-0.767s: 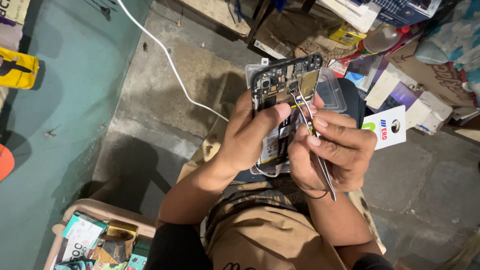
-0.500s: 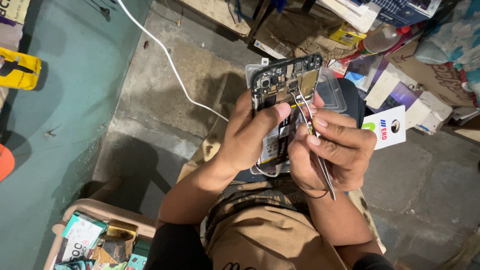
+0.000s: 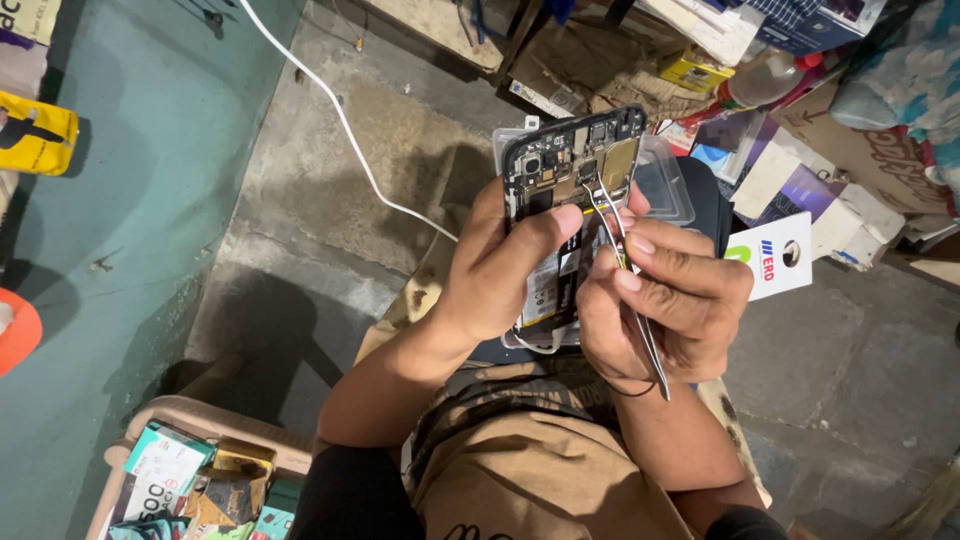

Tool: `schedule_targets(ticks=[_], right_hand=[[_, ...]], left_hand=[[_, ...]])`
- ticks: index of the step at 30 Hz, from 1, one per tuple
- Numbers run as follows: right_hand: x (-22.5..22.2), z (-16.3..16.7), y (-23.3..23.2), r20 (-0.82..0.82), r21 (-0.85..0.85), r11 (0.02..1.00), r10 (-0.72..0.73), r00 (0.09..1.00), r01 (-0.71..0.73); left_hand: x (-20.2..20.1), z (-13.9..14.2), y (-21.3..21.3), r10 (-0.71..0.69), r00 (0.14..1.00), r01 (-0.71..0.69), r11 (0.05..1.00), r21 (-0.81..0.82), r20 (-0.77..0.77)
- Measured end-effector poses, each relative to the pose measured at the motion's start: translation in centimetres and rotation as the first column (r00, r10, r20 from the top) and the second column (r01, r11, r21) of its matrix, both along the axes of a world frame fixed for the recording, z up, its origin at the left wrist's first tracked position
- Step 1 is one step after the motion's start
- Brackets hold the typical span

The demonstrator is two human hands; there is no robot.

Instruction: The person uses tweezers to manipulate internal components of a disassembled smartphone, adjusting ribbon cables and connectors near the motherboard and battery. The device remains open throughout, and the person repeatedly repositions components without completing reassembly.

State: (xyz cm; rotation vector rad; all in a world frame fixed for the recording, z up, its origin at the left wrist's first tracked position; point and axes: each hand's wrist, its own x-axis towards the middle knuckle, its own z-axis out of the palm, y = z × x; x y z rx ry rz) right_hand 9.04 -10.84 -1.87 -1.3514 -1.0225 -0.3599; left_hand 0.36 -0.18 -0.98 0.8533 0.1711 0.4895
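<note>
My left hand [image 3: 500, 275] grips an opened smartphone [image 3: 570, 175] with its back cover off, showing the circuit board, camera module and a gold shield. The thumb lies across the middle of the phone. My right hand [image 3: 665, 300] pinches metal tweezers [image 3: 620, 250], whose tips touch the board near the gold shield at the phone's upper part. A clear plastic case [image 3: 670, 185] sits behind the phone. Both hands are held above my lap, over brown trousers [image 3: 540, 470].
A white cable [image 3: 340, 120] runs across the concrete floor. Boxes and packets [image 3: 800, 150] pile up at the upper right. A white tag [image 3: 775, 255] lies by my right hand. A basket of small boxes [image 3: 180, 480] stands at the lower left, beside a teal surface [image 3: 120, 250].
</note>
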Motion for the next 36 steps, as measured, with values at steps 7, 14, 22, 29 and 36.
schedule_targets(ticks=[7,14,22,29,36], right_hand=[[0.0,0.2,-0.1,0.0,-0.011,1.0,0.008,1.0,-0.008],[-0.1,0.2,0.0,0.014,-0.02,1.0,-0.008,1.0,0.008],[0.0,0.0,-0.2,-0.01,-0.013,1.0,0.016,1.0,-0.016],[0.0,0.8,-0.8,-0.019,-0.023,0.998,0.064,0.998,-0.064],[-0.1,1.9,-1.0,0.096,-0.162,0.983,0.103,0.99,-0.087]], left_hand=[[0.0,0.0,-0.1,-0.001,1.0,0.002,1.0,-0.031,0.007],[0.0,-0.1,0.0,-0.002,1.0,0.002,1.0,-0.007,-0.001],[0.1,-0.9,-0.4,0.012,1.0,-0.014,0.994,-0.107,-0.021],[0.4,-1.7,-0.8,-0.091,0.964,0.184,0.907,-0.379,0.249],[0.3,-1.6,-0.8,-0.088,0.971,0.173,0.899,-0.403,0.221]])
